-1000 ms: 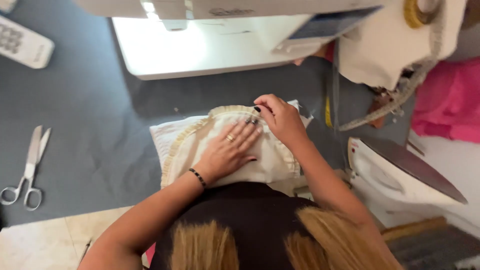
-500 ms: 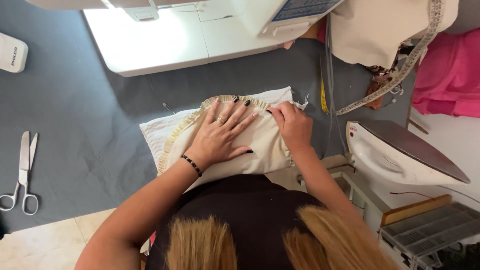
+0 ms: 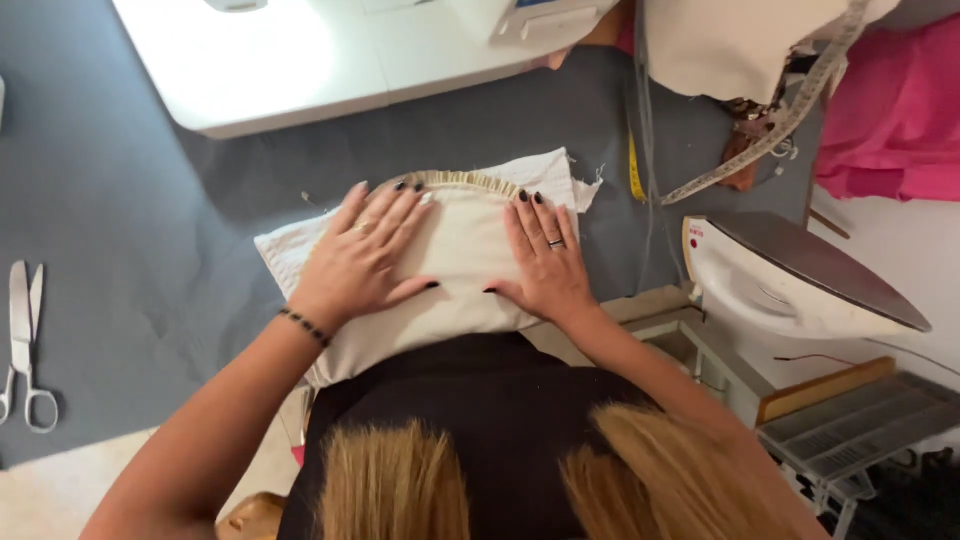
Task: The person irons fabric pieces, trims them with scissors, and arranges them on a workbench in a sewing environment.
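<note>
Both hands lie palm down on the cream cloth [image 3: 460,255], which rests on the grey worktop [image 3: 130,250] right in front of the person. The left hand [image 3: 362,262] has its fingers spread flat, a beaded bracelet [image 3: 304,325] at the wrist. The right hand [image 3: 548,262] presses beside it, fingers slightly spread, reaching near the cloth's fringed far edge. Scissors [image 3: 25,345] lie well to the left. An iron [image 3: 790,280] sits to the right; beyond, a white sewing machine [image 3: 330,55].

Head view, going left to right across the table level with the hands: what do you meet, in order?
Scissors → left hand flat on the cream fabric piece → right hand flat on the same piece → white iron lying on its side, its soleplate showing.
</note>
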